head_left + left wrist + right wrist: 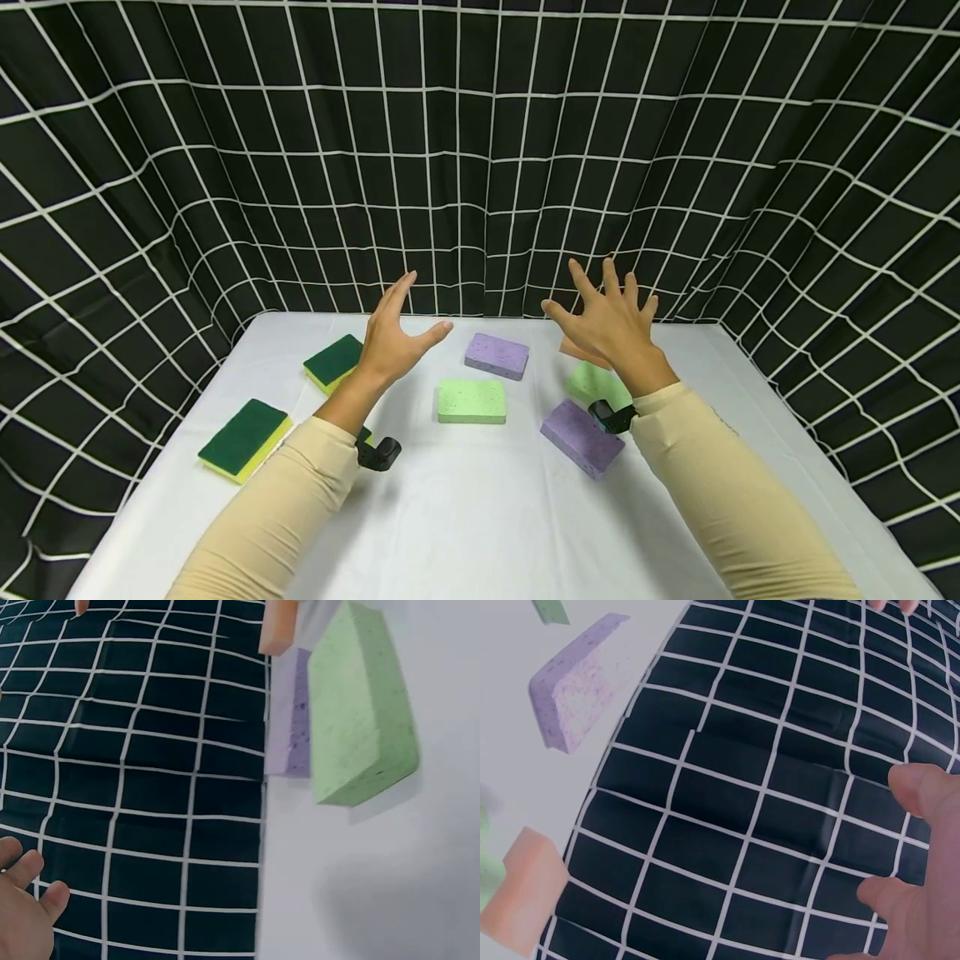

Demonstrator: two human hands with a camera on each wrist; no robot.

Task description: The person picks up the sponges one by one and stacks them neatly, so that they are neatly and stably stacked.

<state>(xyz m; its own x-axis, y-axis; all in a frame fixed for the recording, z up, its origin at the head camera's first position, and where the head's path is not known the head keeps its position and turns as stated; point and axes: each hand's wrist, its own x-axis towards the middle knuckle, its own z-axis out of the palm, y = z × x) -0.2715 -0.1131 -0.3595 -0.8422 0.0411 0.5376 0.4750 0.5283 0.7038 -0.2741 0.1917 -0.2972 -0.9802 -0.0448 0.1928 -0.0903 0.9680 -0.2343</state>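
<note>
My left hand is raised above the table with fingers extended and thumb apart, holding nothing. Beneath and beside that arm lie green-and-yellow scrub sponges, one partly covered by the wrist. My right hand hovers with spread fingers over the right side, also holding nothing. Under it are an orange sponge, a light green sponge and a purple sponge, each partly hidden by the hand or wrist camera. Between the hands, a light green sponge lies in front of another purple sponge.
A white cloth covers the table. Black curtains with a white grid stand behind it and along both sides. Each wrist carries a small black camera.
</note>
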